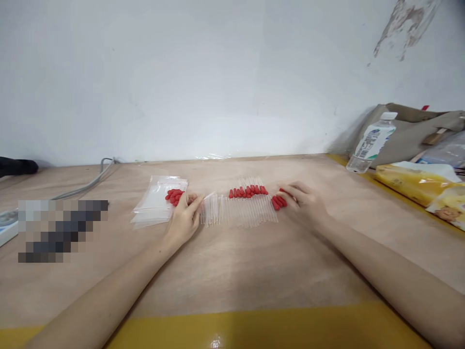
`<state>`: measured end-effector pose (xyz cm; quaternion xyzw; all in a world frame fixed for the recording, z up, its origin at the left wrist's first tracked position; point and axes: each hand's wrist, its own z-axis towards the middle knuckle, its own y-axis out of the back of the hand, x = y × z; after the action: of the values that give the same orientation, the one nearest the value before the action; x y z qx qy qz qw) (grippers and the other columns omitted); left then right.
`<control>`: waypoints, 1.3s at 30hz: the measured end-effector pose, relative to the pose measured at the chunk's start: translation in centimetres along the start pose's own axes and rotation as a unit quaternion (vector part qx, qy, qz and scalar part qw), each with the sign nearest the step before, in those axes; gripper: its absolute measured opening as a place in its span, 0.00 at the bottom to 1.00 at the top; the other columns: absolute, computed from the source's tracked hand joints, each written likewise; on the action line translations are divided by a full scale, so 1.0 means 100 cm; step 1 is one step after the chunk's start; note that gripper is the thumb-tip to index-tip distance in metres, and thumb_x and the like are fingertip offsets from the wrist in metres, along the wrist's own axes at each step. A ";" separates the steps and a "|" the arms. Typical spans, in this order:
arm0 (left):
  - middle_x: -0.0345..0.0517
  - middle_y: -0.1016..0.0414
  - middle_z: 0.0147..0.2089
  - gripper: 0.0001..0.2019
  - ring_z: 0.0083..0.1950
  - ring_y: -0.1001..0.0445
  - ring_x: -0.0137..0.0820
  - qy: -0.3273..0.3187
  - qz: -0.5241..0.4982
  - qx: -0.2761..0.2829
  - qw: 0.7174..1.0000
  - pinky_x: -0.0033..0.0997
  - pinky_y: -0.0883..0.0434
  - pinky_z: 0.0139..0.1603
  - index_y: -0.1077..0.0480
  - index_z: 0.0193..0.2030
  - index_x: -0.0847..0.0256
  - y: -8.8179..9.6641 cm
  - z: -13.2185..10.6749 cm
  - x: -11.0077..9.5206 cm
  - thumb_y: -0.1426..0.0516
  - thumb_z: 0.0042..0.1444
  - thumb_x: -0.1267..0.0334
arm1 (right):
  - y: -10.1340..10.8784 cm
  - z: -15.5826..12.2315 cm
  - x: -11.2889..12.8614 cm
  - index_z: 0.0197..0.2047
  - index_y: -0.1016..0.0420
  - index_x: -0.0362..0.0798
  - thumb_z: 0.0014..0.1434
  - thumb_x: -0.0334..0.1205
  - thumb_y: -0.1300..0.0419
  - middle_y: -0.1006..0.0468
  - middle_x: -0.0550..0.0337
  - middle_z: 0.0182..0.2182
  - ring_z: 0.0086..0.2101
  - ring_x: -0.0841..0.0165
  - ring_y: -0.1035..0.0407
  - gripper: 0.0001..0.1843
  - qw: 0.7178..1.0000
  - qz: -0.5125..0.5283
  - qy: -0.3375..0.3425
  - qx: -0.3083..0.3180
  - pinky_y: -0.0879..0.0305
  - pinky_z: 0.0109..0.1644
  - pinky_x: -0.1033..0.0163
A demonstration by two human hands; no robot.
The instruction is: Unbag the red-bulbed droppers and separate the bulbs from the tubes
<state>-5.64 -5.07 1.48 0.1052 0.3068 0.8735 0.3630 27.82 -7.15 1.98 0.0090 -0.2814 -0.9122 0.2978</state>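
My left hand (187, 213) is closed in a pinch, and a thin clear tube (209, 196) sticks out from its fingertips. Beside its knuckles, a cluster of red rubber bulbs (175, 196) lies over the edge of a stack of clear plastic bags (156, 198). Between my hands, many clear dropper tubes (247, 213) lie side by side, with a row of red dropper bulbs (249, 191) along their far ends. My right hand (303, 201), slightly blurred, has its fingertips closed on a red bulb (281, 190). Several loose red bulbs (279, 202) lie just left of it.
On the right stand a water bottle (372, 143) and a grey-beige bag (403, 131), with a yellow packet (414, 182) in front. A grey cable (90, 183) runs along the left. Yellow tape (232, 329) edges the wooden table (232, 271). A white wall rises behind.
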 end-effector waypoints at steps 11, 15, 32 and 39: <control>0.43 0.33 0.30 0.11 0.29 0.33 0.26 0.005 0.011 0.026 1.000 0.26 0.32 0.30 0.30 0.41 0.62 -0.020 0.010 -0.012 0.52 0.58 0.68 | 0.006 0.005 -0.053 0.36 0.24 0.45 0.51 0.42 0.45 0.26 0.56 0.27 0.24 0.70 0.35 0.13 0.958 0.044 -0.282 -0.026 0.36 0.29 0.63; 0.45 0.28 0.33 0.11 0.30 0.29 0.27 -0.006 -0.007 0.045 0.999 0.26 0.30 0.31 0.29 0.42 0.61 -0.021 0.009 -0.018 0.50 0.57 0.66 | 0.002 0.004 -0.050 0.37 0.24 0.43 0.50 0.40 0.46 0.26 0.53 0.31 0.25 0.71 0.33 0.14 0.961 0.058 -0.272 -0.013 0.35 0.31 0.62; 0.52 0.31 0.51 0.20 0.55 0.35 0.43 0.005 -0.052 0.141 0.989 0.49 0.34 0.53 0.32 0.51 0.59 -0.002 0.001 -0.018 0.45 0.53 0.54 | -0.003 -0.004 -0.043 0.42 0.27 0.50 0.50 0.46 0.42 0.21 0.58 0.31 0.33 0.63 0.33 0.16 0.979 0.002 -0.180 0.096 0.38 0.37 0.58; 0.53 0.35 0.56 0.24 0.61 0.41 0.44 -0.007 -0.057 0.190 0.980 0.51 0.39 0.58 0.35 0.54 0.60 -0.004 -0.003 -0.015 0.45 0.52 0.52 | -0.002 0.002 -0.045 0.33 0.24 0.49 0.51 0.43 0.45 0.22 0.59 0.30 0.30 0.66 0.33 0.11 0.972 -0.011 -0.229 0.050 0.38 0.35 0.60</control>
<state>-4.45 -6.05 1.06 0.1604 0.4707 0.7761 0.3877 31.34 -4.49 1.33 -0.1825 -0.3872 -0.8780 0.2142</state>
